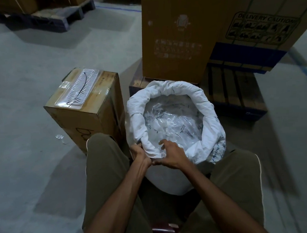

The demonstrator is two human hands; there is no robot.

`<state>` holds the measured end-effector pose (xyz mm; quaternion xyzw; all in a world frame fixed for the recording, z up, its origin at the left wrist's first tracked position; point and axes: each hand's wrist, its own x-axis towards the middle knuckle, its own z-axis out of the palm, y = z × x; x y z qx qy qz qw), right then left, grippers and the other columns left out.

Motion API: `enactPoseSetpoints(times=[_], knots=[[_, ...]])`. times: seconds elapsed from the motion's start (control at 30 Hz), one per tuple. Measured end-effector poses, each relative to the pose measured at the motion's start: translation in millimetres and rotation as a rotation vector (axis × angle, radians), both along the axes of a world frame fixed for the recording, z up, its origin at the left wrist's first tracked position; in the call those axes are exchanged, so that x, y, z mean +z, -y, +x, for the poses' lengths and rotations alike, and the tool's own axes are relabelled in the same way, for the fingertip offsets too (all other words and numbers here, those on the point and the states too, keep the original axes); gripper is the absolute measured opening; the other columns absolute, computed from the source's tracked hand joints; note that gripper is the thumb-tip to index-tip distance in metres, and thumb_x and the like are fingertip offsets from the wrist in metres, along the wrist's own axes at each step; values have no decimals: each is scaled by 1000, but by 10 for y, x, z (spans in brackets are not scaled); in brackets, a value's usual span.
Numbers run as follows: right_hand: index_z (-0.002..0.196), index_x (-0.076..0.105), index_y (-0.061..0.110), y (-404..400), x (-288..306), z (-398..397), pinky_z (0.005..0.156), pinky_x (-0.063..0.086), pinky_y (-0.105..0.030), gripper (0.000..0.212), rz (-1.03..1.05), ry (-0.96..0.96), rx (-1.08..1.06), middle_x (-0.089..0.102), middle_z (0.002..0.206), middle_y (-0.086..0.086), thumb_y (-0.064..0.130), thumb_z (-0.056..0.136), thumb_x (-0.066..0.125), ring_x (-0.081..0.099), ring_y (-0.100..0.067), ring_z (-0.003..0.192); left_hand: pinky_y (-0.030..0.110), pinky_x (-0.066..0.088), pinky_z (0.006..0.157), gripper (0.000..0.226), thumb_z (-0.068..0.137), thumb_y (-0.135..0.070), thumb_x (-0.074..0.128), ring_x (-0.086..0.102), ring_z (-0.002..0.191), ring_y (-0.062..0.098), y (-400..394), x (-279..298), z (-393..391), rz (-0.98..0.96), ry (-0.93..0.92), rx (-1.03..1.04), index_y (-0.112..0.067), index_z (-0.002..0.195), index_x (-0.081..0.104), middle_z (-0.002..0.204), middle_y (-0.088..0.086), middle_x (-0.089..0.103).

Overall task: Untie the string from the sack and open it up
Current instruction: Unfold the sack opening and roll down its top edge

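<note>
Rolling down the near rim, we are nearly finishing: the sack (174,114) is standing open between our knees, no string showing, left hand (139,152) and right hand (172,156) fingers pinching its cuff.

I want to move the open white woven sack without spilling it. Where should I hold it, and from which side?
Grip the thick rolled rim of the white woven sack, one hand on each of two opposite sides, coming from above. The roll probably gives a firm handle. The mouth faces up, with clear plastic packets inside, so keep it upright.
</note>
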<state>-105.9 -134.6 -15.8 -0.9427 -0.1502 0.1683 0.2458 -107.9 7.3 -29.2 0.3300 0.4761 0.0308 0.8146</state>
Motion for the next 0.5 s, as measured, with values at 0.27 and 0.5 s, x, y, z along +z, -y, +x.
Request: enactPoseSetpoints(times=[0.27,0.5], knots=[[67,47,21,-191,-85,34,69,33,-35,54,-165,220,-37,57,64,7,64,54,78,60,-22,66,42,50,95,30,100,-32,47,60,88,30,-192,-66,42,127,-35,-305,-7,97,65,100,18,67],[69,59,18,-399,-268,-173,59,30,-32,39,-385,311,57,61,65,0,9,42,85,61,-27,58,44,50,105,64,88,-44,74,62,119,31,-362,-24,109,659,-139,-346,-2,134,56,132,14,63]])
